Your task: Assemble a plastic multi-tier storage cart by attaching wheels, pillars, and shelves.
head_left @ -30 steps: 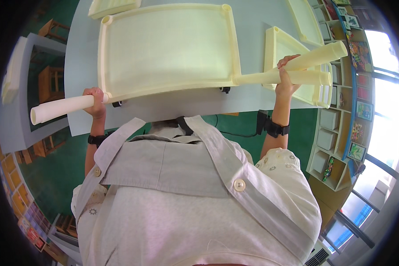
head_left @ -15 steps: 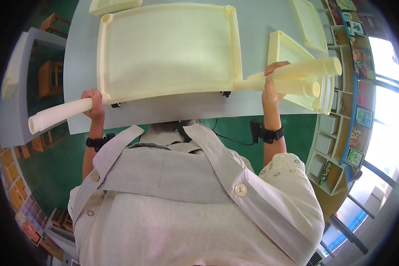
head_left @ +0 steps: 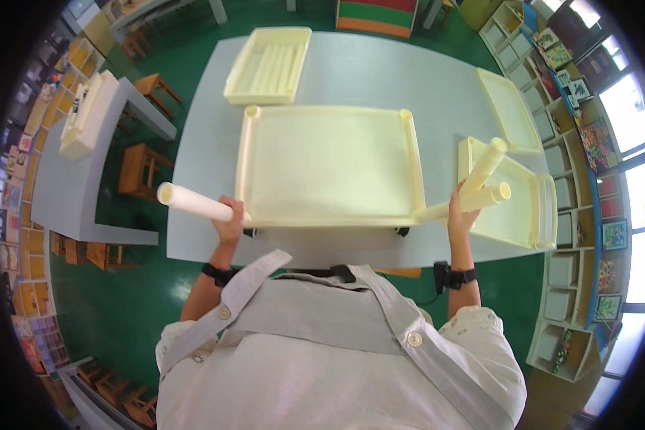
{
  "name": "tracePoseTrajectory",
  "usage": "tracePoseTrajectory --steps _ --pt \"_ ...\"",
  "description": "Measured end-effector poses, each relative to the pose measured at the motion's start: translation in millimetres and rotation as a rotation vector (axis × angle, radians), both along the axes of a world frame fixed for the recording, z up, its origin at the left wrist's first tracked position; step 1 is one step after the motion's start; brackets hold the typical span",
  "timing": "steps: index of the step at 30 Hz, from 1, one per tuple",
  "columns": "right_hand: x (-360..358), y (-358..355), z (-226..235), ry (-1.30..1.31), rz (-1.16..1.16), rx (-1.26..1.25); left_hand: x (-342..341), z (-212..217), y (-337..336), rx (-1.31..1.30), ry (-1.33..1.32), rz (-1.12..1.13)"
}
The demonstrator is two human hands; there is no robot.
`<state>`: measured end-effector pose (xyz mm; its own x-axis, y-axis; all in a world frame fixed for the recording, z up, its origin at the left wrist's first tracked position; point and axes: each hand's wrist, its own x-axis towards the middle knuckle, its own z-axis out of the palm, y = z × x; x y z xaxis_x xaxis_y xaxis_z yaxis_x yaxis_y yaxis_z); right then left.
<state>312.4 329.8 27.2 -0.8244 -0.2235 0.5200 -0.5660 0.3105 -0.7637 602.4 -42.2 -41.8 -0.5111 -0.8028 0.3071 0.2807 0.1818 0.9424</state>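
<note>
A large cream rectangular plastic tray (head_left: 330,165) with raised edges lies on the grey table, round sockets at its far corners. My left hand (head_left: 229,221) is wrapped round the lower end of a cream tube (head_left: 193,201) at the near left corner; the tube leans outward to the left. My right hand (head_left: 463,212) is closed round cream tubes beside the near right corner. One tube (head_left: 489,196) runs from that corner out past my hand. A second tube (head_left: 484,166) rises from my fingers, tilted away. The joints at both near corners are partly hidden.
Small black casters (head_left: 401,231) show under the tray's near edge. A cream tray with several tubes (head_left: 271,64) lies at the far left of the table (head_left: 380,64). At the right lie another tray (head_left: 505,204) and a flat panel (head_left: 512,111). Wooden stools (head_left: 142,172) stand left.
The view has shifted, bringing more of the table and room into sight. Both tubes in my right hand and the one in my left now point more upward. Both hands keep their holds.
</note>
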Motion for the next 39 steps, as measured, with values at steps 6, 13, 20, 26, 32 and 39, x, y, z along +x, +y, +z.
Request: tracePoseTrajectory --steps 6,13,20,26,32,39 --pt "-11.7 42.7 30.7 -0.033 -0.444 -0.194 -10.8 20.4 31.7 -0.041 -0.18 -0.162" --pt "40.1 27.3 120.2 0.239 -0.028 -0.61 -10.5 62.9 15.4 -0.025 -0.17 -1.019" --pt "74.5 -131.6 109.8 -0.366 0.919 -0.148 -33.3 167.8 -33.9 -0.023 -0.264 -1.029" --pt "89.0 -255.1 116.2 -0.292 1.209 0.248 -100.9 210.1 -5.2 -0.185 -0.013 -0.825" --pt "34.4 -284.4 81.5 0.086 0.978 0.415 -130.4 191.7 -85.2 0.017 0.351 -0.393" --pt "-10.5 -247.2 -12.4 0.003 0.598 1.018 -176.8 138.8 -139.5 0.193 0.413 0.019"
